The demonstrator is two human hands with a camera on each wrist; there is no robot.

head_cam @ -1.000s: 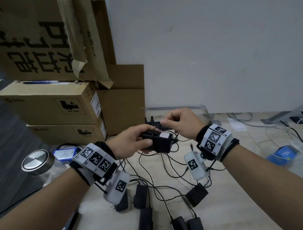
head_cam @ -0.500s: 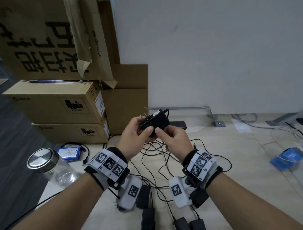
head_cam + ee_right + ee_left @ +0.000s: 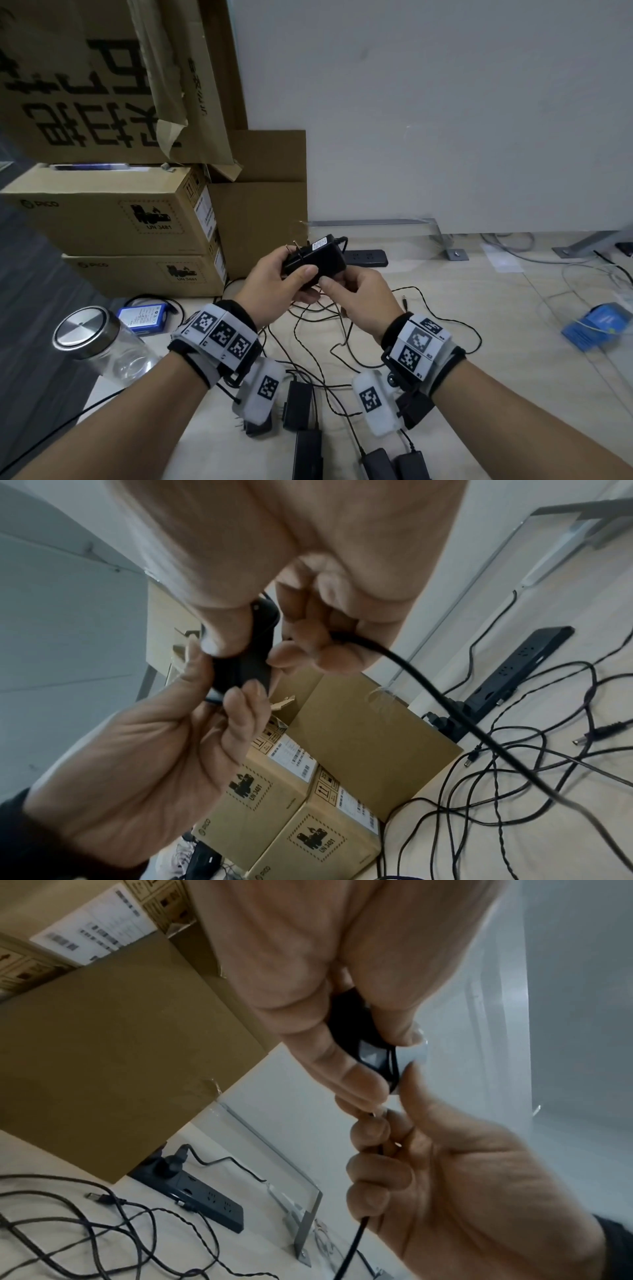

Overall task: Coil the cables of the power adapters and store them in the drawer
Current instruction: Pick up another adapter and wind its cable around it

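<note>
A black power adapter (image 3: pixel 318 260) is held up over the table, prongs pointing up and to the left. My left hand (image 3: pixel 298 272) grips its body, thumb on the near face (image 3: pixel 243 664). My right hand (image 3: pixel 334 287) is just below and to the right of it. Its fingers are curled round the adapter's thin black cable (image 3: pixel 394 658) and its thumb touches the body. In the left wrist view the adapter (image 3: pixel 369 1047) peeks out between my left fingers, and the cable (image 3: pixel 352 1240) hangs from my right hand. I see no drawer.
Several more black adapters (image 3: pixel 298 404) lie near the table's front edge, their cables (image 3: pixel 325 339) tangled in the middle. Cardboard boxes (image 3: pixel 137 219) are stacked at the left. A power strip (image 3: pixel 366 257) lies by the wall. A glass jar (image 3: pixel 89 339) and a blue battery pack (image 3: pixel 144 317) sit at the left.
My right hand has come from behind the adapter round to its near underside with the cable. The adapter has been lifted and tilted, prongs up. Little differs over the last half second.
</note>
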